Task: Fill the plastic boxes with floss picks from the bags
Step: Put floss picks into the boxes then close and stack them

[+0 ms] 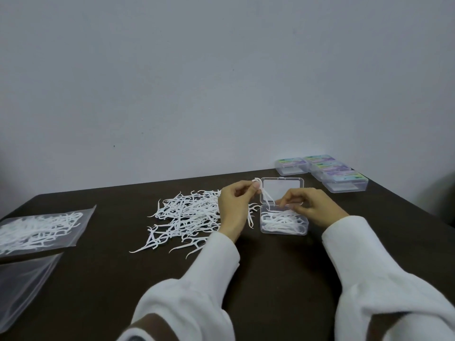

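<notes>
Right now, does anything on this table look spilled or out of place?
Yes: a loose heap of floss picks lies scattered on the dark table, left of the open plastic box, with a few strays at its near edge. It looks tipped out on purpose for sorting. Nothing appears damaged.

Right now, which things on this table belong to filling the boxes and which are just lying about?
In use: left hand and right hand pinching floss picks; open clear box; loose pick pile; bag of picks.
Lying about: empty bag; four closed labelled boxes.
</notes>
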